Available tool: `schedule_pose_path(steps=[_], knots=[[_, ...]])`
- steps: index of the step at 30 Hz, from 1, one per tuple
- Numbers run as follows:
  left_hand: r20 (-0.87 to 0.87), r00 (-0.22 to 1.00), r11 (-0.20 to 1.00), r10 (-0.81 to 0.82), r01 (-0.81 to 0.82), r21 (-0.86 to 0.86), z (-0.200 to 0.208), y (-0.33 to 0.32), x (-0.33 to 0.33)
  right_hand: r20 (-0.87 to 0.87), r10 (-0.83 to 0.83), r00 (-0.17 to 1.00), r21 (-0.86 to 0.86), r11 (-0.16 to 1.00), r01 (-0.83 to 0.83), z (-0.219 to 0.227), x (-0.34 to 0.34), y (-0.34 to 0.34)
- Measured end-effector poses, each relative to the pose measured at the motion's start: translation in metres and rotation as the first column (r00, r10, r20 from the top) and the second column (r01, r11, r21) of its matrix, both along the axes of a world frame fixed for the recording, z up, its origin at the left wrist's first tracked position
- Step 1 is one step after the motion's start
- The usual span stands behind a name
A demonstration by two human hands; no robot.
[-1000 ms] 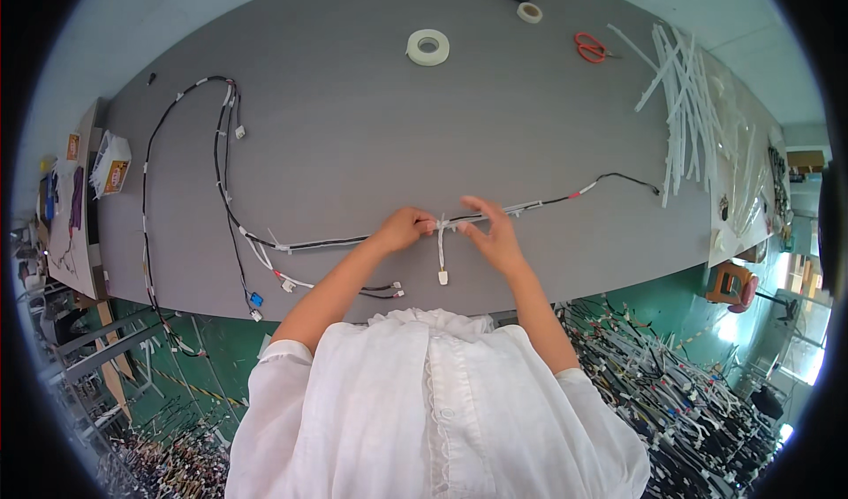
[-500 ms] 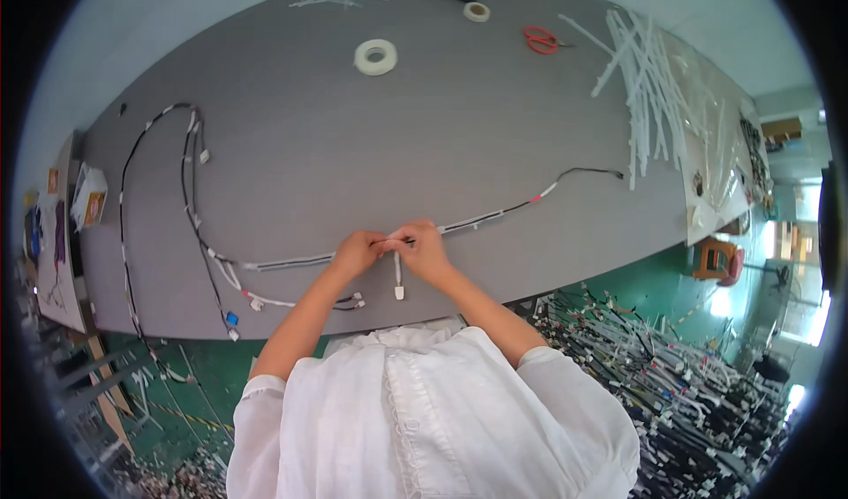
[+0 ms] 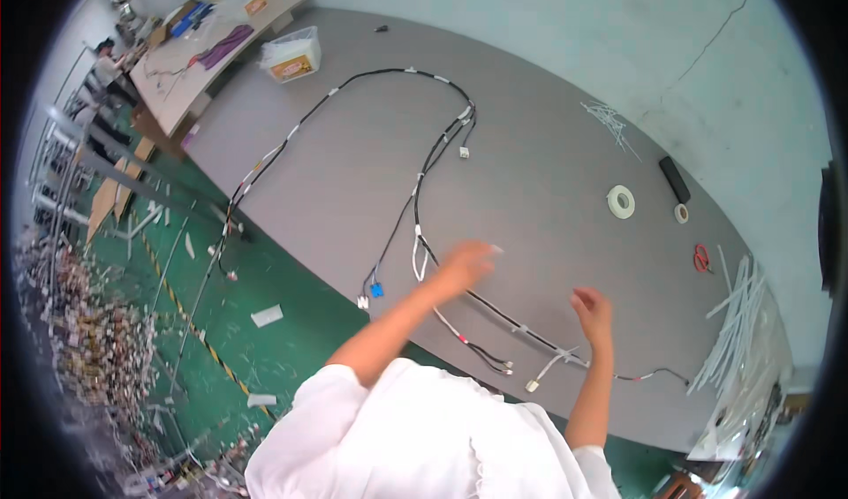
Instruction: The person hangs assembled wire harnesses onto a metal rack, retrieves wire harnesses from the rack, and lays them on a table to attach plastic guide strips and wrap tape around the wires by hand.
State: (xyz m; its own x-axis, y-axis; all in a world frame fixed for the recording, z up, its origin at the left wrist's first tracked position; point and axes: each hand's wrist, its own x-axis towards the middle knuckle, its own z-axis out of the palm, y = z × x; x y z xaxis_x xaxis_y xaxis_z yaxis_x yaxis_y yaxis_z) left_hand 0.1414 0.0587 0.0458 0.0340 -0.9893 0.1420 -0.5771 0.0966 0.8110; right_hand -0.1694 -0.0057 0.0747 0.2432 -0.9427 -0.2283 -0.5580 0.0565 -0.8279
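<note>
A long black wire harness [image 3: 495, 308] with white tape bands lies across the table and curves back toward the far left. My left hand [image 3: 466, 268] hovers over its middle stretch, blurred by motion, with a small white bit at the fingertips that I cannot make out. To the right, my right hand [image 3: 594, 312] is raised above the harness, fingers loosely bent and apart, holding nothing visible. Between the hands and nearer to me, a short white branch with a white connector [image 3: 532, 385] leaves the harness at a white tape wrap [image 3: 565, 355]. A blue connector [image 3: 377, 290] ends another branch.
A white tape roll [image 3: 621, 202], a smaller roll [image 3: 681, 214], a black case [image 3: 674, 179] and red scissors [image 3: 701, 258] lie far right. White strips [image 3: 731, 327] pile at the right end. A plastic tub [image 3: 291, 56] stands far left. One harness end hangs over the left edge.
Both hands have let go of the harness at the white branch and moved apart, the left one going left and away from me. The view has swung to the left.
</note>
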Motion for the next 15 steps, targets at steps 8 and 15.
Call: schedule_pose_path(steps=[8, 15], knots=[[0.308, 0.735, 0.797, 0.604, -0.557, -0.233, -0.039, 0.098, 0.431, -0.124, 0.122, 0.985, -0.29, 0.945, -0.153, -0.04, 0.279, 0.026], [0.661, 0.699, 0.749, 0.272, -0.586, 0.311, -0.09, 0.084, 0.571, -0.503, -0.138, 0.853, -0.146, 0.987, 0.073, -0.048, 0.416, -0.002]])
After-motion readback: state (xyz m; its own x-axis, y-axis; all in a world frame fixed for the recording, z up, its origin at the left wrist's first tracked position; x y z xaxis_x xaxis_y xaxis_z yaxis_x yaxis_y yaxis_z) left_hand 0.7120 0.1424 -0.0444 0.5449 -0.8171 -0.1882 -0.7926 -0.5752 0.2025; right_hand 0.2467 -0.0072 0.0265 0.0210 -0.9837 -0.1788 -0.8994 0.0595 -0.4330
